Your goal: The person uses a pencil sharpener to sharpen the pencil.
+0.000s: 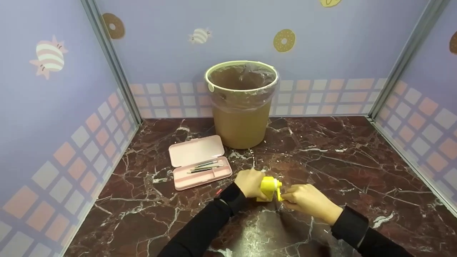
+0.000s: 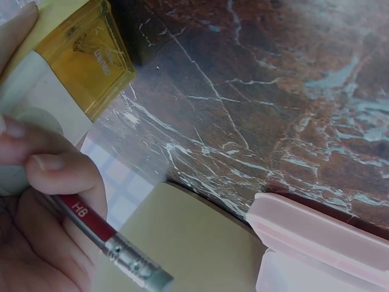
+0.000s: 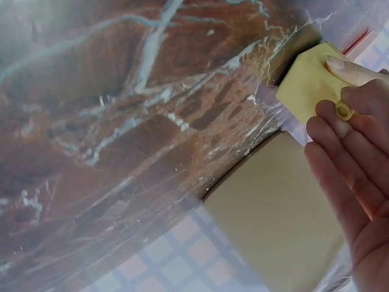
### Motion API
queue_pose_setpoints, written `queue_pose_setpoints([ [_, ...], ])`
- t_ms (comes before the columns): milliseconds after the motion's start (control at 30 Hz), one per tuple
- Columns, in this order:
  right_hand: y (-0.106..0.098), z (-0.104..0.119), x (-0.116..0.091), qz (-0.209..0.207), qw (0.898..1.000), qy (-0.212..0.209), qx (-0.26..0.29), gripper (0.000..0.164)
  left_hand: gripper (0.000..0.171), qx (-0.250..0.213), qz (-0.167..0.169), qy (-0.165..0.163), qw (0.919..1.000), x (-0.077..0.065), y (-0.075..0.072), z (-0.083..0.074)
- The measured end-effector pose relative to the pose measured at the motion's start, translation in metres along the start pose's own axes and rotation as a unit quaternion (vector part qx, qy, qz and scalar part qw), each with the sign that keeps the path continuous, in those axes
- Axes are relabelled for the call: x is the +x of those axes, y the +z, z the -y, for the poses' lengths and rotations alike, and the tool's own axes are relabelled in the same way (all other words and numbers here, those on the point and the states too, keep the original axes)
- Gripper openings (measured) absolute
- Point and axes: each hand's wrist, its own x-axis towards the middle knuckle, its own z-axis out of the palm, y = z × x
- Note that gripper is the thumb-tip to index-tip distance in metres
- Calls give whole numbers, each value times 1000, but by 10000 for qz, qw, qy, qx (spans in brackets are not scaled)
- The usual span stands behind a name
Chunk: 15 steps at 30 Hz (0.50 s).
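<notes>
A yellow crank pencil sharpener (image 1: 267, 185) stands on the table in the head view. My left hand (image 1: 251, 182) grips its body from the left. In the left wrist view a dark red HB pencil (image 2: 88, 218), its eraser end outward, sticks out from the sharpener's white face, and the left fingers curl round it. The sharpener's see-through amber drawer (image 2: 91, 64) shows dark bits inside. On the other side, my right hand (image 1: 310, 200) pinches the small crank handle (image 1: 279, 193); the right wrist view shows its round knob (image 3: 344, 111) between thumb and fingers.
Left of the hands lies an opened pink pencil case (image 1: 185, 181) with several pencils (image 1: 205, 167) inside. Behind it stands a tan waste bin (image 1: 241, 126) with a clear plastic liner. Patterned wall panels (image 1: 242, 21) enclose the dark marbled table (image 1: 357, 171).
</notes>
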Motion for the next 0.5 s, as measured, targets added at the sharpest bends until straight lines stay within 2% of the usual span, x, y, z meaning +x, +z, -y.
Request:
queue_pose_setpoints([
  [133,-4,1,1,45,10000,-10,48,21,57,-56,-52,23,10000,0,0,-1],
  [300,-12,1,4,-216,9996,-17,162,16,56,90,-21,4,10000,0,-3,-1],
  [500,-18,-4,9,-273,9996,-89,8,14,56,87,38,-41,9999,0,-4,-1],
])
